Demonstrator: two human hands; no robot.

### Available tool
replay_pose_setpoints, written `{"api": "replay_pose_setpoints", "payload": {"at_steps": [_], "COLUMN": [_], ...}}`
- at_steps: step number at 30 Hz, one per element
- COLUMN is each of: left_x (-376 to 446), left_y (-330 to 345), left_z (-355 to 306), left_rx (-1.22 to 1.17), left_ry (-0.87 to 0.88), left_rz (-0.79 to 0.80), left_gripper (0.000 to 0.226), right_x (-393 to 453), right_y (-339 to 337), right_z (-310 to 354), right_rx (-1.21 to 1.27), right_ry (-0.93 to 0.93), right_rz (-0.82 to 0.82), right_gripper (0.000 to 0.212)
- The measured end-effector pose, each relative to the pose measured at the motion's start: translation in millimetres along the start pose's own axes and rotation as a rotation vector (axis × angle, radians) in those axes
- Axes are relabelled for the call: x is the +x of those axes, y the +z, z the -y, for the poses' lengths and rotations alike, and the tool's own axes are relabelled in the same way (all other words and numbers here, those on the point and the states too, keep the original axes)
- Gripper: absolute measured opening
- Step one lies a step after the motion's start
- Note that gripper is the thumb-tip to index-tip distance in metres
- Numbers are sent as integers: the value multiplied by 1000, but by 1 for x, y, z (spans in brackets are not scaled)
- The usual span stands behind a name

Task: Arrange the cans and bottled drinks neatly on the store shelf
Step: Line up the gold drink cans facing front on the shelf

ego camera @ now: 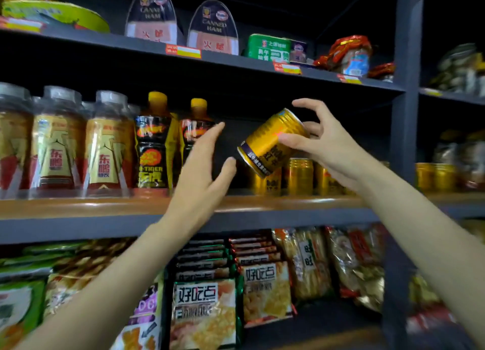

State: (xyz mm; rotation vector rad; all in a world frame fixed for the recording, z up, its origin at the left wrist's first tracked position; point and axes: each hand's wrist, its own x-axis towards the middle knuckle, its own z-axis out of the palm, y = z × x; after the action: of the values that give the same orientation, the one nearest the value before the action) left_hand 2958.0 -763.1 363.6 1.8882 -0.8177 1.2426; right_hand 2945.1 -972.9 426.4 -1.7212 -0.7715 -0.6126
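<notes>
Our right hand [324,142] holds a gold can [273,142] above the middle shelf [105,208], thumb on the near side of the can and fingers curled round the far side, the index finger lifted clear above its upper rim. We note the can is tilted, its purple-banded end pointing down and to the left, and it touches nothing but that hand. Our left hand [204,163] is raised just left of the can with fingers straight and spread, holding nothing; its thumb tip is near the can's lower end but apart from it. Directly below the held can, we record a row of upright gold cans [300,176] standing at the right end of the middle shelf. To the left of the left hand stand two dark bottles with yellow caps [154,139], and further left a group of clear-capped bottles with gold and red labels [60,145], all upright. On the upper shelf we observe two canned ham tins [212,29] and a green tin [270,47]. On the lower shelf lie packets of snacks [204,313].
</notes>
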Motion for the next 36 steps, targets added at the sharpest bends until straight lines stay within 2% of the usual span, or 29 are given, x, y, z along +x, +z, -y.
{"api": "replay_pose_setpoints", "payload": {"at_steps": [3, 6, 12, 17, 22, 27, 30, 32, 36], "left_x": [-17, -21, -32, -32, -31, -17, -7, -3, 3], "left_y": [16, 21, 26, 40, 60, 103, 139, 163, 195], "left_z": [-22, -32, -41, -52, -70, -104, -127, -143, -167], "left_rx": [-459, -855, -1210, -1254, -1331, -1322, -1178, -1001, -559], "left_ry": [-253, -514, -752, -759, -826, -833, -733, -594, -286], "left_rz": [181, 171, 254, 226, 295, 293, 154, 36, -42], "left_gripper": [47, 29, 28, 33, 51, 60, 55, 46, 45], "right_x": [-23, -38, -51, -56, -63, -64, -66, -71, -81], "right_y": [4, 6, 3, -9, -34, -86, -124, -148, -188], "right_z": [-2, -5, -6, -6, -8, -14, -21, -28, -37], "right_rx": [113, 143, 66, 7, -113, -35, -38, 5, 307], "right_ry": [86, 144, 167, 164, 163, 204, 157, 158, 266], "right_rz": [3, -9, -101, -90, -57, -73, -99, -94, -56], "right_gripper": [75, 73, 72, 78, 66, 55, 27, 21, 37]}}
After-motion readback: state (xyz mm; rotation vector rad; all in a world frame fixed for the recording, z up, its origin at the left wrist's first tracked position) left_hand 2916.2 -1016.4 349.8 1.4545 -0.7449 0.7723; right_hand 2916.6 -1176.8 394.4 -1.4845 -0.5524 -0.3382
